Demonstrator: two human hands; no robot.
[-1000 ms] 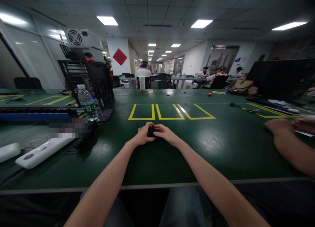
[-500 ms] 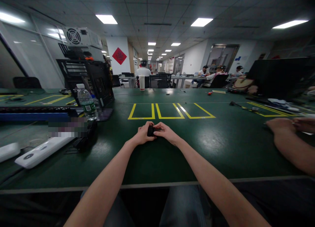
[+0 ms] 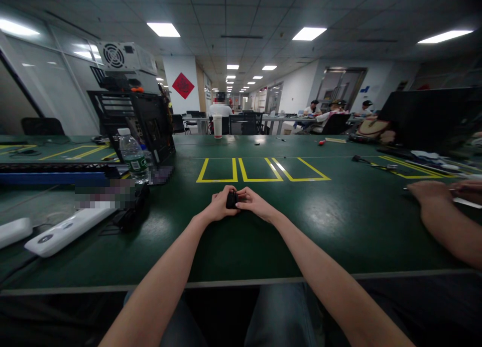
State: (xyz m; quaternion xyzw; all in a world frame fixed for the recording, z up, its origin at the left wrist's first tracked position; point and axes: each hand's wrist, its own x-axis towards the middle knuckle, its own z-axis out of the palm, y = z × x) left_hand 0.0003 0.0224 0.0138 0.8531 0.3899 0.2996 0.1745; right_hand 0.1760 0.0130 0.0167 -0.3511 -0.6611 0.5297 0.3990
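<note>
Between my two hands is a small black object (image 3: 231, 200), rounded and blocky, its exact kind too small to make out. My left hand (image 3: 220, 204) grips it from the left, thumb below and fingers over the top. From the right, my right hand (image 3: 251, 204) pinches its side with thumb and fingertips. Both hands are just above or on the green table (image 3: 241, 251); the gap, if any, does not show. Beyond them lie yellow tape outlines (image 3: 259, 180) on the tabletop.
To the left stand a water bottle (image 3: 132, 156), a white power strip (image 3: 70, 231) and an open computer case (image 3: 150, 121). A white cup (image 3: 217, 126) is at the far edge. On the right, another person's forearm (image 3: 444, 221) rests near a dark monitor (image 3: 433, 118).
My hands stay almost in place around the black object, which shows slightly more between the fingers. At right, the other person's hands have shifted slightly, with more of a white item showing.
</note>
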